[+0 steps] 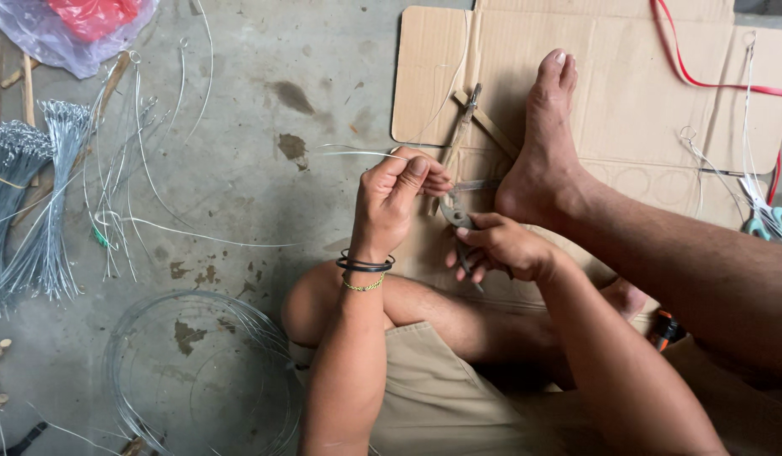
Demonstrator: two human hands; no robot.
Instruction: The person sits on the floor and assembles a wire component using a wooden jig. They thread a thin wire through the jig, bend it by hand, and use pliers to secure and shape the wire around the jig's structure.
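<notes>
Near the cardboard [627, 93] sheet's lower-left corner, left hand [395, 198] pinches 1 wire [357, 154]; right hand [500, 247], wrist bent, seemingly grips pliers [455, 211].

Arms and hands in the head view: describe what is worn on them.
Both arms are bare, with no sleeves and no gloves. The left hand has thin black bands around its wrist and, just below them, a fine yellow beaded bracelet. The right hand and its wrist wear nothing, and no rings are visible on either hand.
</notes>
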